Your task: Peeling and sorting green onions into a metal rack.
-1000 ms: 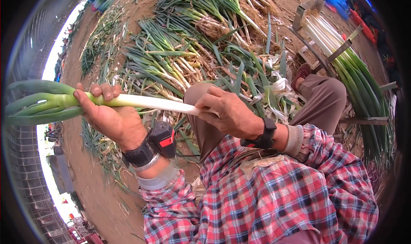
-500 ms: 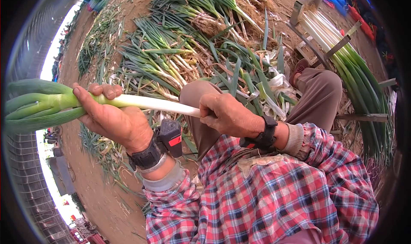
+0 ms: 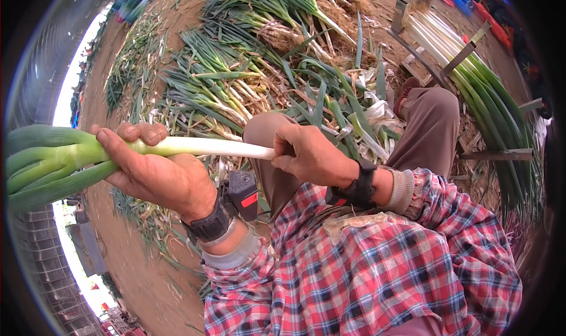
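A large green onion (image 3: 206, 146) lies level across the front of me, its green leaves to the left and its clean white shaft to the right. My left hand (image 3: 159, 174) is wrapped round it where the leaves meet the shaft. At the other end, my right hand (image 3: 312, 153) pinches the white root tip between thumb and fingers; the very tip is hidden in the grip. Both wrists wear black straps, and a small black box (image 3: 242, 188) sits on the left one. Below the onion is my bent knee in brown trousers.
Piles of untrimmed green onions (image 3: 221, 76) with roots lie on the dirt ahead. Stripped leaves (image 3: 348, 115) are strewn near my feet. To the right, a metal rack (image 3: 460, 59) holds a bundle of cleaned green onions (image 3: 486, 94). A mesh wall (image 3: 44, 247) stands at far left.
The onion's leafy end has dropped slightly, and my left hand has shifted a little down with it. My right hand stays at the root tip, its fingers slightly repositioned.
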Tool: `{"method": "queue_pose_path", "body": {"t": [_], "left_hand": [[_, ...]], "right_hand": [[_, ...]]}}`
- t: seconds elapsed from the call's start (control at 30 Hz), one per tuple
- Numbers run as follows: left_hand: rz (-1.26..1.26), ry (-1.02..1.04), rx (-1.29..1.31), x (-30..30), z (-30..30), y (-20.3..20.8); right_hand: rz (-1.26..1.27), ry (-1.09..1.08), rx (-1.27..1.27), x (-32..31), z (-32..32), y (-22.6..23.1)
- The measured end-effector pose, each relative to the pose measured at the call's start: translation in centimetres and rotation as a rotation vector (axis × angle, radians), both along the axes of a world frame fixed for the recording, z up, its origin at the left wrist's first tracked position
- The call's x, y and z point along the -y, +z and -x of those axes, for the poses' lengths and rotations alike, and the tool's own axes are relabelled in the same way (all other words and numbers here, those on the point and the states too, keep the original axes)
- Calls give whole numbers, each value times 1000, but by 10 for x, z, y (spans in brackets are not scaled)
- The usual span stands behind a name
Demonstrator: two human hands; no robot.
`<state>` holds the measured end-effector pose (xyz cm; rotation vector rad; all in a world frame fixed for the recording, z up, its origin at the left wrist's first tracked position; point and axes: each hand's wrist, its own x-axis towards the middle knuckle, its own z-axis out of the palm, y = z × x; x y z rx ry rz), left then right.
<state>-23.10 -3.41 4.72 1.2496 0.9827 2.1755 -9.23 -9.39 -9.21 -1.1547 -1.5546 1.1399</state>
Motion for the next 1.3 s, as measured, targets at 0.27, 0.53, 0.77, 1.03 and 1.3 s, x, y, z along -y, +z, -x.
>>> {"method": "queue_pose_path", "body": {"t": [0.27, 0.53, 0.77, 1.03, 1.3], "left_hand": [[-28, 5, -59, 0, -2, -2], [-44, 85, -105, -2, 2, -6], [-64, 75, -120, 1, -5, -4], [-48, 88, -77, 4, -6, -5], [-101, 144, -145, 4, 4, -9]], "right_hand": [[-74, -127, -3, 8, -3, -12], [-103, -101, 84, 8, -3, -19], [22, -45, -61, 6, -6, -14], [-72, -24, 35, 7, 1, -14], [-348, -90, 55, 16, 3, -29]]}}
